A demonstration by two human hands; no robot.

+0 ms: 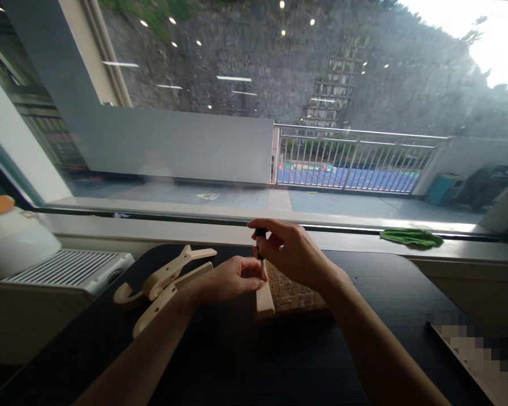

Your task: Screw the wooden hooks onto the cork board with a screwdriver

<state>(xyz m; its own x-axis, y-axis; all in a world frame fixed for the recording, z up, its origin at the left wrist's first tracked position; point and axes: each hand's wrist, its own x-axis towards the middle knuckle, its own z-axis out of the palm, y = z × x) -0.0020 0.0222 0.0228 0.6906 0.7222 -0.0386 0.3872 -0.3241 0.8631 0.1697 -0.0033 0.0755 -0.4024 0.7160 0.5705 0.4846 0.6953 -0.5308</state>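
Note:
My right hand (291,248) grips the black handle of a screwdriver (260,232), its shaft pointing straight down. Thumb and fingers of my left hand (232,276) are pinched together around the screwdriver's lower end; whatever small thing they hold there is hidden. Below them lies a pale wooden piece (264,301), placed along the left edge of a brown, woven-looking board (296,290). My right forearm covers part of that board. Left of my left hand are several pale wooden parts with holes, among them a curved piece (129,296) and a forked one (177,266).
Everything rests on a black table (237,361) beside a window. A green cloth (412,237) lies on the sill (355,239). At left, a white container with an orange top (14,242) stands by a slatted white unit (63,268). A blurred-out tray-like object (469,361) is at lower right.

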